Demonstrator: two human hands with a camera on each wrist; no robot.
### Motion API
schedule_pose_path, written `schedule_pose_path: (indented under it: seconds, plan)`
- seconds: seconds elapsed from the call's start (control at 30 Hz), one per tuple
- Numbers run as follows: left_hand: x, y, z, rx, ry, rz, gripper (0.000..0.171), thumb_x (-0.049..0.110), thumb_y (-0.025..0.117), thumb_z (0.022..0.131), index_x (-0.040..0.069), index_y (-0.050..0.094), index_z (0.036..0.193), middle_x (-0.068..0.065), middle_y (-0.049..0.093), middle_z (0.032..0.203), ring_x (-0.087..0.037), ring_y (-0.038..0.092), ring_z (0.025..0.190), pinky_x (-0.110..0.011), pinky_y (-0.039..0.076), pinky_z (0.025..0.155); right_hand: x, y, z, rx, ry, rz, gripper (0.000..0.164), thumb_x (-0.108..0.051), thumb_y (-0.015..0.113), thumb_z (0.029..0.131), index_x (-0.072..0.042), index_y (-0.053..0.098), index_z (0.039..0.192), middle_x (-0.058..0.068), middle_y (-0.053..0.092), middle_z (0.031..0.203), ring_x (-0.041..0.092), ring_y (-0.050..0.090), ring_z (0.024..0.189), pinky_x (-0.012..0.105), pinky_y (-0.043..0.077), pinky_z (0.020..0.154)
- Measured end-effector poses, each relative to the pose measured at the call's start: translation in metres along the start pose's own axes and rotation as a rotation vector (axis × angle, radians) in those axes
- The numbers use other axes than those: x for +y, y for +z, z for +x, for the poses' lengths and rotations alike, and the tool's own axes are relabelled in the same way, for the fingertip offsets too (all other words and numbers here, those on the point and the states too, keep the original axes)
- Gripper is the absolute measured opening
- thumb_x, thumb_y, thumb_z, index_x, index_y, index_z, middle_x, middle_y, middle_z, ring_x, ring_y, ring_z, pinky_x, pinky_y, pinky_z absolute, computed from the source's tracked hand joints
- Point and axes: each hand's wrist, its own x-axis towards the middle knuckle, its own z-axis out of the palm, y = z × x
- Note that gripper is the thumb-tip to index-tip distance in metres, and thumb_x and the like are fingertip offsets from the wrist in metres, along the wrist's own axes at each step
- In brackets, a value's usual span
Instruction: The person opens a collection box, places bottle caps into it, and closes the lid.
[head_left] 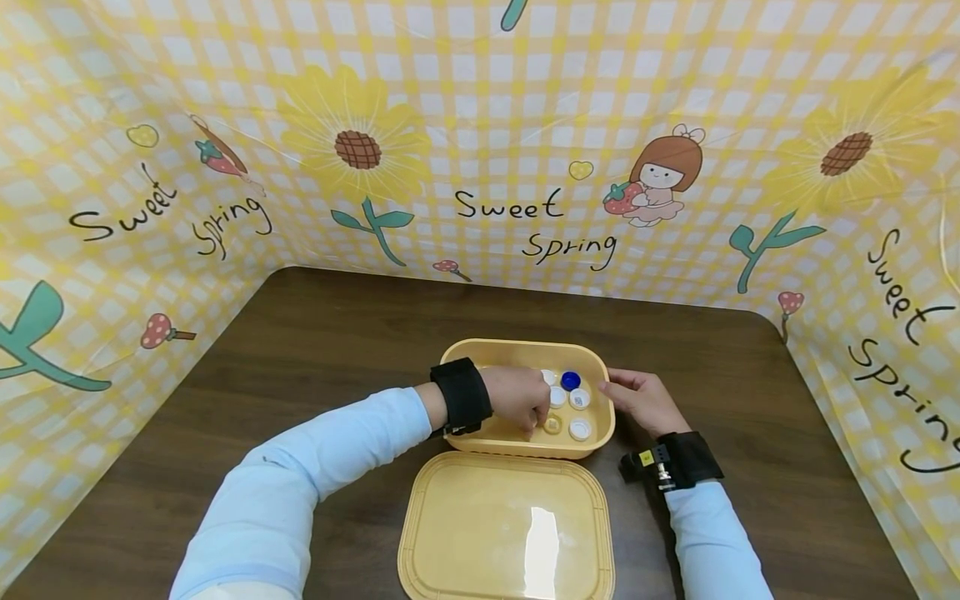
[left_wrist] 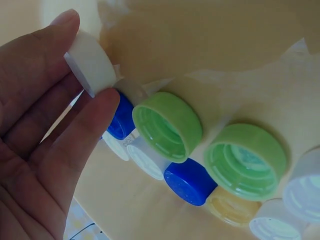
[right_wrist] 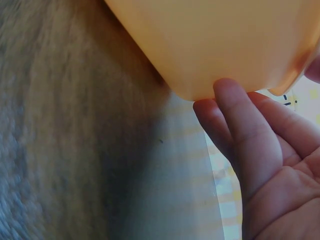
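Observation:
My left hand (head_left: 516, 393) reaches into a yellow plastic box (head_left: 609, 408). Between thumb and finger it pinches a white bottle cap (left_wrist: 94, 62), tilted on edge in the left wrist view. Around it in the box lie more caps: green caps (left_wrist: 187, 120), blue caps (left_wrist: 192, 182), a yellow cap (left_wrist: 232, 207) and several white ones. My right hand (head_left: 647, 402) holds the right end of the box, thumb at the rim and fingers against the outer wall, as the right wrist view shows. In the head view my left hand hides part of the box's inside.
A yellow lid (head_left: 472, 525) lies flat on the dark wooden table (head_left: 360, 333), directly in front of the box. Checked cloth (head_left: 487, 125) with flowers and lettering rises behind the table and along both sides.

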Motion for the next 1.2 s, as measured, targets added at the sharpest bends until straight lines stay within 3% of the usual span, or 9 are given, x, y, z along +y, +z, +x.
schedule_pose_path:
  seconds: [0.23, 0.4, 0.7, 1.2]
  plan:
    - [-0.001, 0.003, 0.001, 0.004, 0.013, 0.012, 0.014, 0.017, 0.084, 0.077, 0.014, 0.080, 0.090, 0.010, 0.066, 0.076, -0.006, 0.049, 0.066, -0.013, 0.041, 0.058, -0.002, 0.000, -0.001, -0.003, 0.001, -0.001, 0.048, -0.020, 0.064, 0.095, 0.009, 0.054, 0.132, 0.026, 0.060, 0.123, 0.019, 0.064, 0.100, 0.023, 0.054, 0.078]
    - [-0.003, 0.006, 0.004, -0.004, 0.021, 0.003, 0.015, 0.020, 0.083, 0.079, 0.015, 0.080, 0.093, 0.009, 0.066, 0.078, -0.007, 0.051, 0.067, -0.014, 0.043, 0.058, -0.002, 0.000, -0.001, -0.001, 0.010, -0.001, 0.047, -0.020, 0.064, 0.095, 0.009, 0.055, 0.131, 0.026, 0.061, 0.122, 0.017, 0.065, 0.098, 0.023, 0.054, 0.079]
    - [-0.004, 0.007, 0.005, 0.011, 0.093, 0.028, 0.015, 0.018, 0.082, 0.080, 0.014, 0.080, 0.094, 0.008, 0.069, 0.080, -0.008, 0.053, 0.066, -0.014, 0.043, 0.060, -0.002, 0.000, -0.001, -0.003, 0.016, -0.008, 0.048, -0.021, 0.064, 0.095, 0.009, 0.055, 0.131, 0.025, 0.061, 0.122, 0.018, 0.064, 0.100, 0.024, 0.054, 0.080]
    - [-0.006, 0.013, 0.006, 0.036, 0.110, 0.025, 0.017, 0.014, 0.082, 0.080, 0.010, 0.078, 0.097, 0.006, 0.064, 0.079, -0.008, 0.053, 0.069, -0.014, 0.044, 0.063, -0.002, 0.000, 0.000, 0.011, 0.043, -0.026, 0.045, -0.021, 0.063, 0.096, 0.007, 0.056, 0.131, 0.024, 0.062, 0.121, 0.019, 0.064, 0.099, 0.026, 0.055, 0.080]
